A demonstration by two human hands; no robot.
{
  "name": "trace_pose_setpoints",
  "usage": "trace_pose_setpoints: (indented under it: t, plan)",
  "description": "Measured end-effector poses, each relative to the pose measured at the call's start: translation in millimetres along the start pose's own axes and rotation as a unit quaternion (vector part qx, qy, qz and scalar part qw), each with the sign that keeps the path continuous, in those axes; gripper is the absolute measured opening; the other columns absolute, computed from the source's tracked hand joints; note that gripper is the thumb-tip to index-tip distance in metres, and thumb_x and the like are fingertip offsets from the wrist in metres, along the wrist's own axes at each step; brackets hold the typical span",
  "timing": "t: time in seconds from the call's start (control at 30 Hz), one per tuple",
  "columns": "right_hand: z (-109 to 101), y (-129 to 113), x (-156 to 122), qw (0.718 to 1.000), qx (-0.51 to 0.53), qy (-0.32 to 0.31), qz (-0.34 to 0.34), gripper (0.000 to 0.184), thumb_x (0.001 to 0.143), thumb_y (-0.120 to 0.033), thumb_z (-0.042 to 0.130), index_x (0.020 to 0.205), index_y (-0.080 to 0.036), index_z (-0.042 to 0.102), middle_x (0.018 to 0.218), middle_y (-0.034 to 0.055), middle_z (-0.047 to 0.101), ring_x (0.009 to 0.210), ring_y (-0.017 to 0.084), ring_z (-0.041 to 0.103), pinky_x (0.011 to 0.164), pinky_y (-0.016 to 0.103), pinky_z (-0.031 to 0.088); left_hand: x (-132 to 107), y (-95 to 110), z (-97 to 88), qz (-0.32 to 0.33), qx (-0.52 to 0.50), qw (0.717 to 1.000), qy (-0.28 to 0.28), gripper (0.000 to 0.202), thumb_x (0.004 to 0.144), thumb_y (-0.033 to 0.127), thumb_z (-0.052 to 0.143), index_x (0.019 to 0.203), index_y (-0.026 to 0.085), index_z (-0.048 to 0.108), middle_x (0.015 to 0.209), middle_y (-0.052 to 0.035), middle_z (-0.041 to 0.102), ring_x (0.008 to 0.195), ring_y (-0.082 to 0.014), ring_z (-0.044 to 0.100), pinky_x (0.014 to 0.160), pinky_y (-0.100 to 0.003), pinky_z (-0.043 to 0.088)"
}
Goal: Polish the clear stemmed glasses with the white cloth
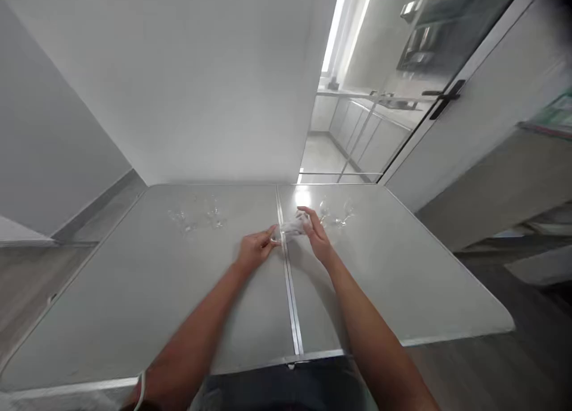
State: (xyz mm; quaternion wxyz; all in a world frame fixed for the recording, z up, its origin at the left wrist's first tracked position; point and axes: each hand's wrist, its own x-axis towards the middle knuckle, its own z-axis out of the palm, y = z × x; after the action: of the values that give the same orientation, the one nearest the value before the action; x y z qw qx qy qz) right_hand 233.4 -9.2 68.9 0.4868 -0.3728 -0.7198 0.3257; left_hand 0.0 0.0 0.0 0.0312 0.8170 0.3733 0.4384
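Over the middle seam of a grey folding table [134, 292], my left hand [257, 249] and my right hand [315, 229] both grip a clear wine glass [292, 226]. It is held on its side between them. My left fingers pinch the end near the seam, and my right hand closes over the bowl together with something pale, perhaps a cloth. Two clear glasses [337, 214] rest just right of my right hand. On the far left half of the table sit two more glasses [196, 217].
A white wall [201, 71] stands right behind the table. To the right, a glass sliding door [393, 101] with a black handle [442, 98] opens onto a kitchen. Grey wood floor lies left and right of the table.
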Motion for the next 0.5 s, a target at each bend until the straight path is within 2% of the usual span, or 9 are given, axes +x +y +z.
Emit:
trace_pose_setpoints:
  t: [0.07,0.13,0.27,0.33,0.4,0.43,0.5]
  plan:
    - [6.1,-0.7,-2.2,0.995,-0.032,-0.094,0.003,0.061,0.102,-0.055,0.043,0.155,-0.024,0.038,0.102,0.0046,0.061,0.086,0.02,0.056,0.087,0.035,0.046,-0.7,2.1,-3.4,0.003,0.021,1.0,-0.011,0.05,0.096,0.045,0.061,0.138,0.018,0.061,0.071,0.0006,0.071,0.058,-0.0091,0.059,0.061,-0.02,0.043]
    - [10.5,-2.1,-3.2,0.991,-0.032,-0.133,0.005,0.061,0.101,-0.055,0.045,0.154,-0.025,0.04,0.101,0.0041,0.063,0.088,0.021,0.058,0.091,0.036,0.045,-1.1,3.6,-6.6,-0.002,0.039,0.999,-0.015,0.049,0.096,0.044,0.062,0.138,0.018,0.062,0.07,0.0004,0.07,0.058,-0.0098,0.059,0.062,-0.021,0.043]
    - [10.6,-4.8,-1.8,0.997,0.055,-0.056,0.009,0.054,0.102,-0.058,0.038,0.141,-0.025,0.055,0.12,0.0074,0.062,0.109,0.026,0.058,0.101,0.039,0.043,-0.3,5.3,-10.0,-0.028,0.054,0.998,-0.001,0.044,0.095,0.042,0.063,0.134,0.021,0.065,0.068,0.0009,0.069,0.06,-0.0107,0.059,0.065,-0.022,0.044]
    - [8.0,-4.8,-1.0,0.994,0.109,0.002,0.028,0.057,0.102,-0.061,0.033,0.136,-0.024,0.058,0.115,0.0082,0.063,0.104,0.025,0.059,0.095,0.039,0.046,0.4,6.4,-9.9,-0.028,0.031,0.999,0.002,0.044,0.095,0.042,0.064,0.134,0.021,0.066,0.066,0.0021,0.067,0.058,-0.0102,0.057,0.065,-0.021,0.044]
    - [6.5,-4.0,-0.9,0.989,0.134,0.035,0.045,0.06,0.102,-0.062,0.028,0.139,-0.024,0.055,0.109,0.0079,0.063,0.098,0.025,0.06,0.09,0.038,0.048,1.0,7.6,-9.2,-0.018,0.014,1.0,0.002,0.045,0.095,0.043,0.065,0.134,0.021,0.065,0.064,0.0028,0.066,0.057,-0.0098,0.056,0.064,-0.02,0.043]
    - [6.9,-3.7,-1.0,0.991,0.124,0.027,0.047,0.06,0.102,-0.063,0.03,0.141,-0.024,0.053,0.108,0.0074,0.063,0.097,0.024,0.06,0.09,0.038,0.048,1.2,7.9,-9.0,-0.014,0.016,1.0,0.002,0.046,0.094,0.043,0.065,0.135,0.02,0.065,0.064,0.0028,0.066,0.056,-0.0098,0.056,0.063,-0.02,0.043]
    - [9.8,-3.8,-1.3,0.996,0.068,-0.035,0.044,0.059,0.099,-0.063,0.041,0.144,-0.026,0.052,0.104,0.0054,0.064,0.095,0.024,0.059,0.093,0.039,0.047,1.1,8.0,-9.0,-0.012,0.038,0.999,0.002,0.047,0.094,0.044,0.065,0.134,0.02,0.066,0.064,0.0017,0.067,0.056,-0.0104,0.057,0.062,-0.021,0.042]
